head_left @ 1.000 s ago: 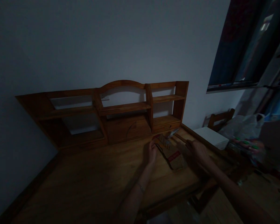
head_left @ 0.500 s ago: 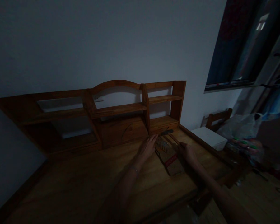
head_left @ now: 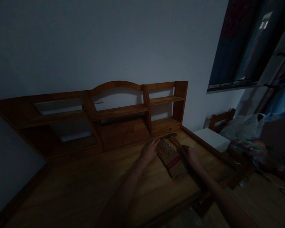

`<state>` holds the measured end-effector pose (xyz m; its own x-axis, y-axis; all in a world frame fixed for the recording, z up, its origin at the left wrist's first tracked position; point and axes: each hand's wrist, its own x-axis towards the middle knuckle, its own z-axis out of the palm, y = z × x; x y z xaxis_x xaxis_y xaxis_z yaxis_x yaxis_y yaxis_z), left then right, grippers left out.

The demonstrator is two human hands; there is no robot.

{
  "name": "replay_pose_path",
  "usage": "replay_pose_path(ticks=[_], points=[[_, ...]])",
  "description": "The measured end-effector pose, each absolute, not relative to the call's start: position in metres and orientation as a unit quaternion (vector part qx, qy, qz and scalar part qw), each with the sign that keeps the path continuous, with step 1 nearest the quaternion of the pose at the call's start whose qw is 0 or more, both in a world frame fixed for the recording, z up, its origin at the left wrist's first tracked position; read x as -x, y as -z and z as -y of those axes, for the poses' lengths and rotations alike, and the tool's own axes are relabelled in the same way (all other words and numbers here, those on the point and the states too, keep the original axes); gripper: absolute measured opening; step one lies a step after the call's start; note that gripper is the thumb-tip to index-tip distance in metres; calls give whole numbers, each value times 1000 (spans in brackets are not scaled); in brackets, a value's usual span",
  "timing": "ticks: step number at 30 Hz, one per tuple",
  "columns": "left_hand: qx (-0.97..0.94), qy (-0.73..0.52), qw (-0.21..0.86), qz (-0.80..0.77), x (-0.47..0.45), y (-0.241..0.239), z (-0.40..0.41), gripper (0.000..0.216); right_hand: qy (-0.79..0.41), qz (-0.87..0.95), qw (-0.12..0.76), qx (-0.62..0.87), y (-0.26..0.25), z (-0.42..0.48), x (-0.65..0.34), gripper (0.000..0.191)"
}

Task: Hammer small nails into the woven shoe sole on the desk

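On the desk lies a flat brown block (head_left: 177,169) with a red band across it and a row of thin, nail-like pieces (head_left: 165,147) near its far end. Beside that row, at the block's far left corner, is my left hand (head_left: 150,150). Its fingertips are drawn together, and what they pinch, if anything, is too dark to tell. My right hand (head_left: 190,155) is closed round the wooden handle of a hammer (head_left: 178,142). The hammer's dark head is over the desk just past the block's far end.
A wooden shelf unit (head_left: 120,112) stands along the wall at the desk's (head_left: 80,183) back. To the right are a white box (head_left: 212,139), a wooden chair (head_left: 222,118) and a clear plastic bag (head_left: 243,126). The room is dim.
The hammer head sits slightly lower and looks flatter than before. My left hand keeps its place at the block's corner. The whole view has shifted a little.
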<state>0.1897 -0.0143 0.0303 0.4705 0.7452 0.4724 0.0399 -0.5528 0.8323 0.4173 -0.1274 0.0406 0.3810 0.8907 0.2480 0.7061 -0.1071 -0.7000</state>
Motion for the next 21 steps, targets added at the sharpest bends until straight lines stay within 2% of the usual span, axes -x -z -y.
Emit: replay_pose_path(ticks=[5, 9, 14, 21], points=[[-876, -332, 191, -295, -187, -24, 10, 76, -102, 552, 357, 747, -41, 128, -416, 30], [-895, -295, 95, -321, -183, -22, 12, 83, -71, 566, 312, 760, -42, 130, -413, 30], [-869, -333, 82, -357, -174, -18, 16, 80, -28, 575, 249, 779, -44, 130, -410, 27], [-816, -344, 137, -443, -158, -7, 30, 56, -2, 585, 190, 788, -36, 126, -412, 28]])
